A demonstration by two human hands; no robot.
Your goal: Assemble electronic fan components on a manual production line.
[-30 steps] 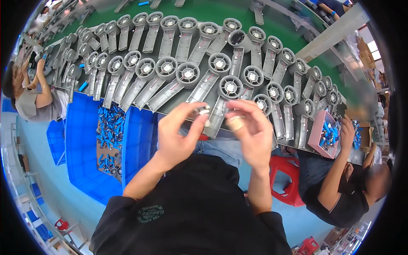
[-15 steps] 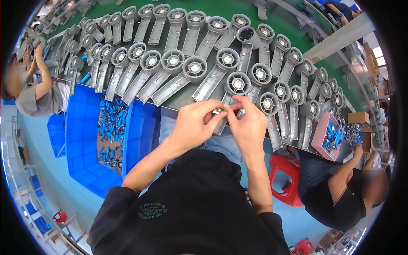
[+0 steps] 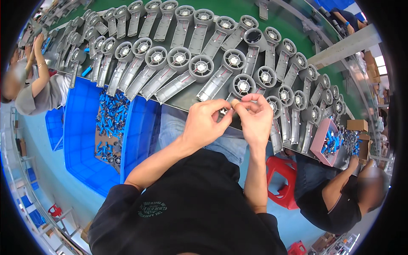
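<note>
Both hands meet just over the near edge of the bench. The left hand has its thumb and forefinger pinched on a small part, which is too small to tell its kind. The right hand touches the same part from the other side, with its fingers curled and the fingertips pressed against those of the left hand. The part is between the two hands, just in front of a grey housing with a round fan end.

Many such grey housings lie in rows on the dark bench, each with a long handle and a round end. To the left, below the bench, stands a blue bin with small blue parts inside. To the right, a pink tray with blue parts stands on the bench edge. A red stool is under the right forearm. One person sits at the left, another at the lower right.
</note>
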